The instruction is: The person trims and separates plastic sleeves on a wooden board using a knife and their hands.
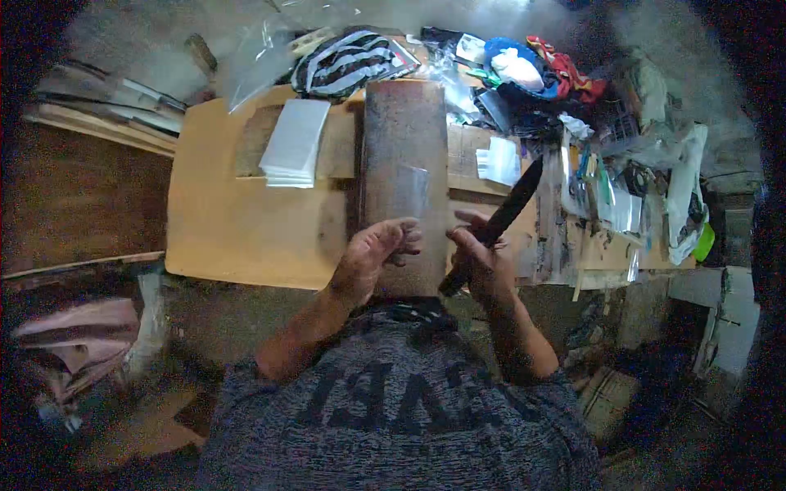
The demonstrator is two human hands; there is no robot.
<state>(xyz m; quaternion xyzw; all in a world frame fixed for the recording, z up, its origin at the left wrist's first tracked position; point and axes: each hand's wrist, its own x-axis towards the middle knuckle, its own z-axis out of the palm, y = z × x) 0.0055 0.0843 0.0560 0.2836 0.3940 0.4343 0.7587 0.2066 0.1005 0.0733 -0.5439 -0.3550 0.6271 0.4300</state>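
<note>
A long wooden board (404, 131) runs away from my body across the orange-brown table. My left hand (381, 252) is over its left edge, fingers curled together; whatever is between them is too small to make out. On the right side, my right hand (483, 260) holds a dark, long, blade-like tool (516, 196), its tip pointing up and to the right. A small clear plastic piece (414, 186) lies on the board just beyond my hands.
A stack of white sheets (295, 143) is left of the board, and smaller white sheets (498, 161) are to its right. A striped bag (348, 64), cloths and plastic crowd the far side. Tools and a clear bag (686, 196) are at the right.
</note>
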